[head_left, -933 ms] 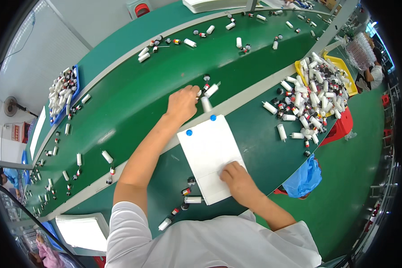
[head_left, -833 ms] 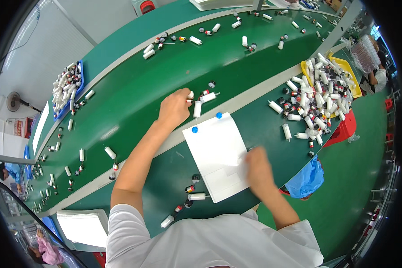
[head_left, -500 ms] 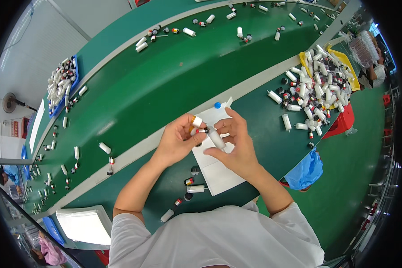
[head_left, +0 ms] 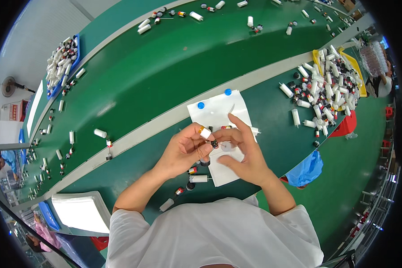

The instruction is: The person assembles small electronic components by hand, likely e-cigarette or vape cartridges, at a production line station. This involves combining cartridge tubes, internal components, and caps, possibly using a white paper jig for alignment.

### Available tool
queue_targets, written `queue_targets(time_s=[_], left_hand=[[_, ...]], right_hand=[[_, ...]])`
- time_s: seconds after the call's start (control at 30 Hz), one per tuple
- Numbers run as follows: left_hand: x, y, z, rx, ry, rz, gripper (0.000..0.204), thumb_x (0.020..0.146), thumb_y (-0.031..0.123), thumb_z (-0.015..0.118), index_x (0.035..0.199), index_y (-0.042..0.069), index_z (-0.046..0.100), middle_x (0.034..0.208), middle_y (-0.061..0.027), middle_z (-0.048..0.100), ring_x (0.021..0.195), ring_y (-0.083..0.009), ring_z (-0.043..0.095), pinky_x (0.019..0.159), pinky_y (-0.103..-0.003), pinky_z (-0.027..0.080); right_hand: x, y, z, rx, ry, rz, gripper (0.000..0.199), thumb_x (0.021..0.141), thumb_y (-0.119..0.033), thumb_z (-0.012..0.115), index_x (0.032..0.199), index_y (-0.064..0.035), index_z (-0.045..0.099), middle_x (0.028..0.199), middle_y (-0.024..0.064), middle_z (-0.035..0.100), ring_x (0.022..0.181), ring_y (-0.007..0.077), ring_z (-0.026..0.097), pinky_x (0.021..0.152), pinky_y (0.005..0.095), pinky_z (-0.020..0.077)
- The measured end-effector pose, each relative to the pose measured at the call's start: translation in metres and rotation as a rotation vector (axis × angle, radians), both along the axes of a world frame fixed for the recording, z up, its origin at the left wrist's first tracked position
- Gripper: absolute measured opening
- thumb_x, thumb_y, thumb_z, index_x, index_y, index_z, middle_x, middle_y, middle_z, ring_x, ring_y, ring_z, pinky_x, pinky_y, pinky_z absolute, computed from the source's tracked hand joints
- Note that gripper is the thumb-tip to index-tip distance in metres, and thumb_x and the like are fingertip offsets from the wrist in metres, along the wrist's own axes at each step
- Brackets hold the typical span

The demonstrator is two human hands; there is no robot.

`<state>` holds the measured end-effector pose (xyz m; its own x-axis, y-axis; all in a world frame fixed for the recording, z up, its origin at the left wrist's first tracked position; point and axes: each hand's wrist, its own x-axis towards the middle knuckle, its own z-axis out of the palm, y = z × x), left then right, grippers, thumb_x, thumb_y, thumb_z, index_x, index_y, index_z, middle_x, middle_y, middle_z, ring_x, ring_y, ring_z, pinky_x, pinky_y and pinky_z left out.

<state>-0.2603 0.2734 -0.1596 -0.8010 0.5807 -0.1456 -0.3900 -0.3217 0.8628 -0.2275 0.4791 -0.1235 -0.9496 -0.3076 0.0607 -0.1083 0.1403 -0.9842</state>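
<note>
Green bench (head_left: 165,76), both hands (head_left: 185,149) w/ white tube (head_left: 205,132)

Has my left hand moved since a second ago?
Yes. The left hand has come back from the grey strip toward the body and now meets the right hand over the white sheet.

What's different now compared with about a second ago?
The left hand came back from the belt holding a small white tube; the right hand lifted off the white sheet to meet it. The sheet, its blue pins and the yellow tray stayed put.
</note>
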Motion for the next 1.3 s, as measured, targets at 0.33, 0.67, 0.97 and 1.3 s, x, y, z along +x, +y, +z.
queue_targets(time_s=[0.33, 0.67, 0.97, 1.3], left_hand=[[0.013, 0.014, 0.008, -0.661, 0.578, 0.164, 0.026, 0.085, 0.004, 0.076, 0.105, -0.001, 0.059, 0.094, -0.0087, 0.065, 0.074, -0.0124, 0.066, 0.06, -0.027, 0.051], [-0.002, 0.007, -0.007, 0.045, -0.224, -0.243, 0.034, 0.096, 0.009, 0.066, 0.128, 0.0, 0.06, 0.1, -0.0065, 0.068, 0.08, -0.013, 0.068, 0.065, -0.024, 0.049], [0.009, 0.019, 0.0, -0.023, -0.283, -0.081, 0.025, 0.094, 0.001, 0.065, 0.118, -0.003, 0.062, 0.112, -0.0151, 0.068, 0.085, -0.018, 0.069, 0.066, -0.027, 0.054], [0.021, 0.027, 0.004, -0.099, 0.132, 0.016, 0.034, 0.091, -0.008, 0.063, 0.125, -0.005, 0.057, 0.131, -0.0148, 0.059, 0.098, -0.0218, 0.069, 0.077, -0.03, 0.06]], right_hand=[[0.002, 0.0, 0.001, 0.285, 0.464, -0.129, 0.055, 0.081, 0.006, 0.072, 0.131, -0.0017, 0.05, 0.088, 0.008, 0.07, 0.079, 0.0213, 0.066, 0.072, 0.0318, 0.0514], [-0.015, 0.009, 0.013, 0.407, 0.524, -0.076, 0.053, 0.076, 0.004, 0.075, 0.125, -0.004, 0.056, 0.093, 0.0047, 0.068, 0.082, 0.0259, 0.06, 0.077, 0.0333, 0.0459], [0.025, 0.006, -0.011, -0.564, -0.464, -0.272, 0.015, 0.093, -0.015, 0.07, 0.09, -0.0038, 0.06, 0.092, 0.0034, 0.062, 0.087, 0.0113, 0.057, 0.08, 0.0273, 0.0442], [0.031, -0.004, -0.029, -0.526, -0.496, -0.396, 0.014, 0.092, -0.014, 0.072, 0.09, -0.0025, 0.063, 0.084, 0.0023, 0.065, 0.078, 0.0096, 0.059, 0.072, 0.0251, 0.0481]])
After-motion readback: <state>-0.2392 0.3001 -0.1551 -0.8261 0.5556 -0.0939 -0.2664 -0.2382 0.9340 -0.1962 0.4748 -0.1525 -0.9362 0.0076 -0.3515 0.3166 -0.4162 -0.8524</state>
